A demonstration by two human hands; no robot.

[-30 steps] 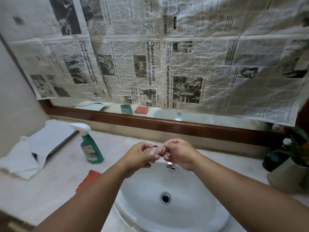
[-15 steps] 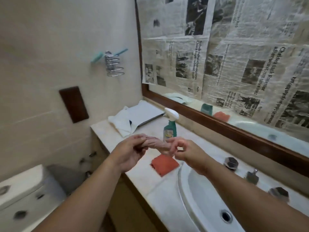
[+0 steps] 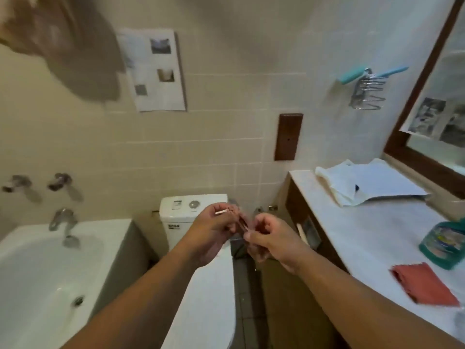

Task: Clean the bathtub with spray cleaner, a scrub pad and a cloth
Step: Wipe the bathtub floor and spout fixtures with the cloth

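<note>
Both hands are raised in front of me above the toilet, holding a small pinkish wrung cloth (image 3: 242, 222) stretched between them. My left hand (image 3: 214, 229) pinches one end and my right hand (image 3: 269, 238) pinches the other. The white bathtub (image 3: 30, 273) lies at the lower left with its tap (image 3: 64, 222) on the wall side. On the counter at the right stand the green spray bottle (image 3: 444, 245), partly cut off by the frame edge, and a red scrub pad (image 3: 425, 283).
A white toilet (image 3: 193, 210) stands between the tub and the marble counter (image 3: 364, 230). White cloths and paper (image 3: 364, 185) lie at the counter's back. A wire holder (image 3: 367, 88) hangs on the tiled wall. A brown towel (image 3: 70, 46) hangs at upper left.
My view has swung left from the sink and mirror to the toilet and bathtub. Both hands have kept hold of the small pink cloth throughout.
</note>
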